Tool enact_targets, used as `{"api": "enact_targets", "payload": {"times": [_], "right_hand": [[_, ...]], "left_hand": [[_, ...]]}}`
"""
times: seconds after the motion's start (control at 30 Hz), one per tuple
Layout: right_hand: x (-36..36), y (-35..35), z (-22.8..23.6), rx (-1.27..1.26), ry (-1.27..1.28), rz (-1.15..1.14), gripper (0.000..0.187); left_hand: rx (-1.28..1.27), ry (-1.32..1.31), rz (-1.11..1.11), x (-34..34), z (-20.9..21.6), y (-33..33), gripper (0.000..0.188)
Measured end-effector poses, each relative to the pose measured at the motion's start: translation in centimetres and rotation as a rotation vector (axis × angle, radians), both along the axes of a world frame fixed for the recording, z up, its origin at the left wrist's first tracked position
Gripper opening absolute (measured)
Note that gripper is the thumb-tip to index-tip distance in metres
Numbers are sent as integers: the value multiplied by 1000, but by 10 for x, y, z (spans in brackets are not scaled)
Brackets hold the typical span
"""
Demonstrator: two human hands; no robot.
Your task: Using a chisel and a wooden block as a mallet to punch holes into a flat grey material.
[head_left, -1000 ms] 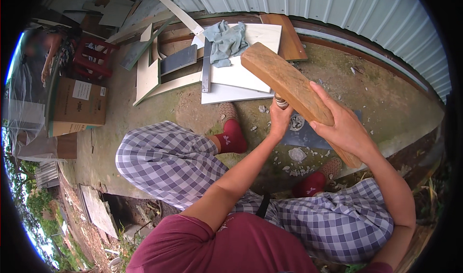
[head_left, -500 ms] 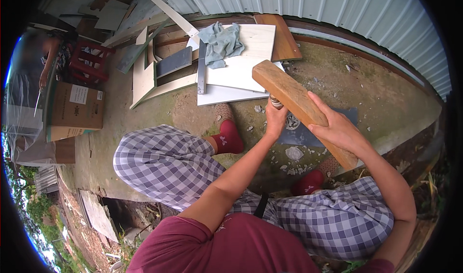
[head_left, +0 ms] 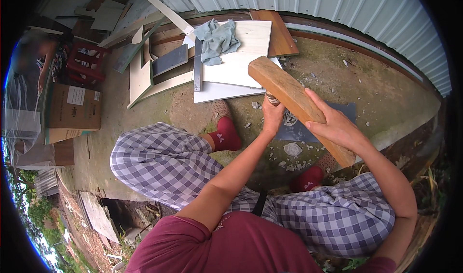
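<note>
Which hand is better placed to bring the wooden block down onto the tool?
Right. The right hand already grips the wooden block raised above the small tool, which the left hand steadies.

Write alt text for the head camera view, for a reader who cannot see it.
Seen from above, a seated person in checked trousers grips a thick wooden block in the right hand, raised over a small object pinched in the left hand. Pale chips lie on the concrete ground by red socks; boards and a grey cloth lie beyond.

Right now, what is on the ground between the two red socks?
In the head view, pale broken chips lie scattered on the bare ground between the left red sock and the right red sock.
</note>
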State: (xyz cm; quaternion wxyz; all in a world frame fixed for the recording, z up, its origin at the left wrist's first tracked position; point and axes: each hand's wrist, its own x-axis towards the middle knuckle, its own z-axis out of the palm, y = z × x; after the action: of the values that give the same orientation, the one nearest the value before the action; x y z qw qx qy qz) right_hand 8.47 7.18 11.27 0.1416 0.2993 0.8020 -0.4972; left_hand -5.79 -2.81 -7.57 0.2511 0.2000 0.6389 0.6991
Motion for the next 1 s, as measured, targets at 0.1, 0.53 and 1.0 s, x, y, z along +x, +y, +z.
{"api": "enact_targets", "payload": {"times": [0.1, 0.53, 1.0], "right_hand": [[0, 0, -3, -3, 8, -1, 81], [-1, -2, -7, 45, 26, -14, 81], [0, -2, -10, 24, 60, -20, 83]], "left_hand": [[-11, 17, 4, 0, 0, 0, 34], [33, 8, 42, 0, 3, 2, 28], [28, 32, 36, 0, 4, 2, 28]]}}
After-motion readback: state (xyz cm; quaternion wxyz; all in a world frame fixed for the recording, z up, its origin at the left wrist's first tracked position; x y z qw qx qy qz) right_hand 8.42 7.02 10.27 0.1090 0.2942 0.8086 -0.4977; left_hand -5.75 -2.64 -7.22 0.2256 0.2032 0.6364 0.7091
